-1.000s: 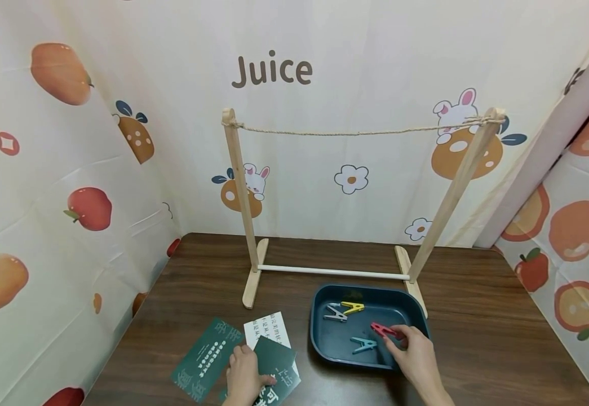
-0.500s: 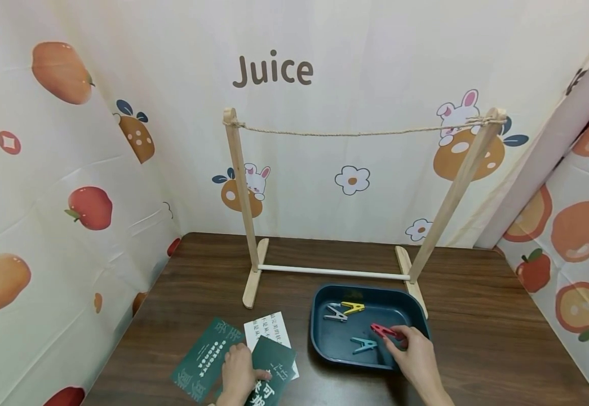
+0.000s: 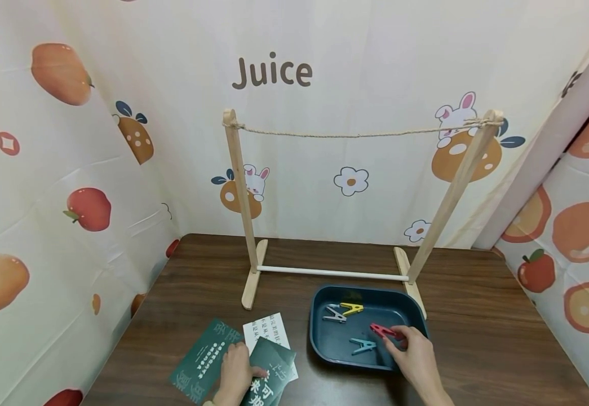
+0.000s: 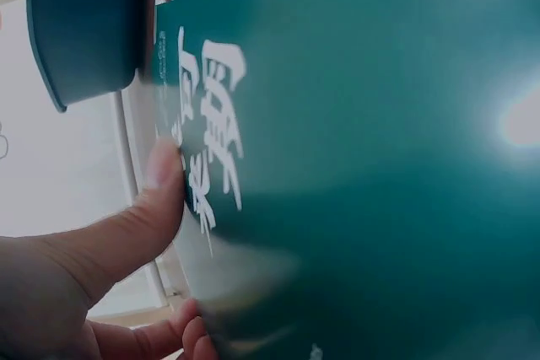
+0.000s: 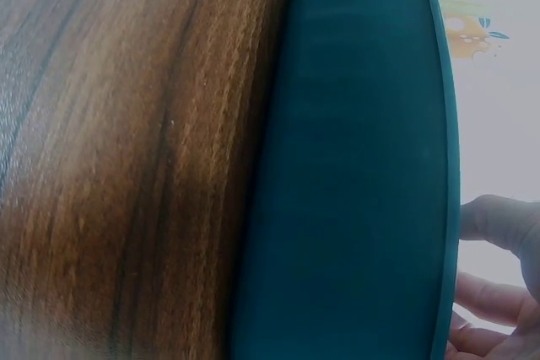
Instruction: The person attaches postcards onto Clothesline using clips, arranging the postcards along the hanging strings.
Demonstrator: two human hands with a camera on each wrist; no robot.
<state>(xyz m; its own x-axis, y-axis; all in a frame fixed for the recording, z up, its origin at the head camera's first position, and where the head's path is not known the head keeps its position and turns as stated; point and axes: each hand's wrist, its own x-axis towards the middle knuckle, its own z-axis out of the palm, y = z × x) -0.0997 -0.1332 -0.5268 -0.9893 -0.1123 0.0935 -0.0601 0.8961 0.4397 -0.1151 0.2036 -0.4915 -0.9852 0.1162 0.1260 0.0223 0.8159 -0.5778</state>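
Observation:
My left hand pinches a dark green card with white lettering near the table's front. In the left wrist view the thumb lies at the edge of this card, with fingertips at its lower edge. Another green card lies to the left, and a white printed card lies partly under the held one. Over the blue tray, my right hand pinches a red clothespin. The right wrist view shows the tray's outer wall, which hides that clothespin.
Inside the tray lie a teal clothespin, a grey clothespin and a yellow clothespin. Behind it stands a wooden rack with a twine line strung across the top. Printed curtains surround the wooden table.
My left hand and the green card have shifted slightly left and toward the table's front, and the card has turned a little. The right hand stays put with the red clothespin.

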